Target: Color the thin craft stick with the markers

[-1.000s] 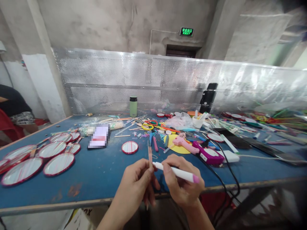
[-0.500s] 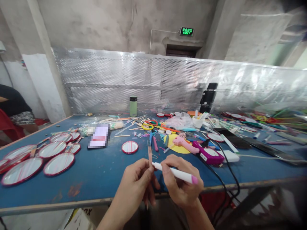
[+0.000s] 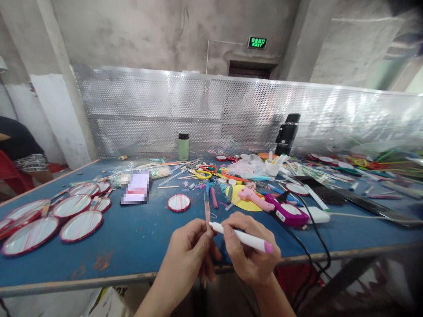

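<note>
Between thumb and fingers, my left hand (image 3: 190, 248) pinches a thin flat wooden stick (image 3: 207, 211), which stands upright above the table's front edge. Its upper part looks pinkish. My right hand (image 3: 251, 251) grips a white marker (image 3: 246, 237) with a pink end, held like a pen. The marker's tip touches or nearly touches the stick just above my left thumb. Beyond my hands lie a pink marker (image 3: 214, 199) and a round red-rimmed mirror (image 3: 179, 203).
Several red-rimmed mirrors (image 3: 82, 225) lie at the left, near a phone (image 3: 136, 188). To the right are a pink glue gun (image 3: 256, 199), a purple device (image 3: 291, 215) and black cables (image 3: 317, 237). A green bottle (image 3: 183, 146) and black flask (image 3: 287, 135) stand behind.
The marker tip has shifted very slightly up along the stick. Both hands otherwise keep nearly the same position and grip.
</note>
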`<state>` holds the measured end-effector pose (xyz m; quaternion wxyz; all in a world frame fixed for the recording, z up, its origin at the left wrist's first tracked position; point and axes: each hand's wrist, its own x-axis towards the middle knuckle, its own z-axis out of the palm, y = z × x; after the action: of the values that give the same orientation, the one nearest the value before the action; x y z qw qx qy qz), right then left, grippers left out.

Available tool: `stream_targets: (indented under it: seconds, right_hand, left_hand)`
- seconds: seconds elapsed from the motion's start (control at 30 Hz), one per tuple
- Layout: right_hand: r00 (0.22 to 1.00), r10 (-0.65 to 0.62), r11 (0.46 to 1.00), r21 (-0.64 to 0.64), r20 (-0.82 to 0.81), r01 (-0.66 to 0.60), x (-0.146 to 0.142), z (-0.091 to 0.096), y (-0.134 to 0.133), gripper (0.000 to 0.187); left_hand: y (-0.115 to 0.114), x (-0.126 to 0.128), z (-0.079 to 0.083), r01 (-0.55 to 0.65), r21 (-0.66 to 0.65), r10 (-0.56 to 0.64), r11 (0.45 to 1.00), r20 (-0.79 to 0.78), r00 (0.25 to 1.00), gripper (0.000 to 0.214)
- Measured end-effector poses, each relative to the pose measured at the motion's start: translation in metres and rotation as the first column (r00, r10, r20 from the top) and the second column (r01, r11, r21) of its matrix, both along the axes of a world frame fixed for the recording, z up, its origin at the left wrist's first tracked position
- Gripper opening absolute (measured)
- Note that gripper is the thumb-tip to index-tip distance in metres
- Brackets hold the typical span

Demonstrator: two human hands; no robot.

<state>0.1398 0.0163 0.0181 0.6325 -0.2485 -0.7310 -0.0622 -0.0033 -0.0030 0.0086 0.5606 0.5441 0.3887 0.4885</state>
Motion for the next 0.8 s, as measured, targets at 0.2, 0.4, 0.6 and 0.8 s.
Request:
stream_targets:
  seconds: [0.2,0.4,0.6,0.8]
  right_hand:
    - [1.0,-0.017,0.999,0.028,-0.025,0.018,-0.0011,0.0002,-0.0003,0.016]
    - [0.999,-0.039,0.999,0.021,-0.021,0.04,0.0001,-0.0013,0.0013,0.016]
    - [0.998,-0.041,0.998,0.038,-0.049,0.043,-0.0009,0.0003,-0.0002,0.016]
    - [1.0,-0.012,1.0,0.016,-0.004,0.012,-0.0013,-0.0005,0.0006,0.015]
  left_hand:
    - [-0.0006,-0.0002,-0.0002,0.001,0.005,-0.001,1.0,-0.017,1.0,0.037]
    - [-0.0002,-0.0016,-0.0019,0.015,0.0,-0.015,1.0,-0.008,1.0,0.04]
    - [-0.0011,-0.0005,-0.0011,0.01,0.006,-0.01,1.0,-0.001,1.0,0.04]
    - [-0.0002,-0.0002,-0.0002,0.005,-0.003,-0.005,1.0,-0.002,1.0,0.041]
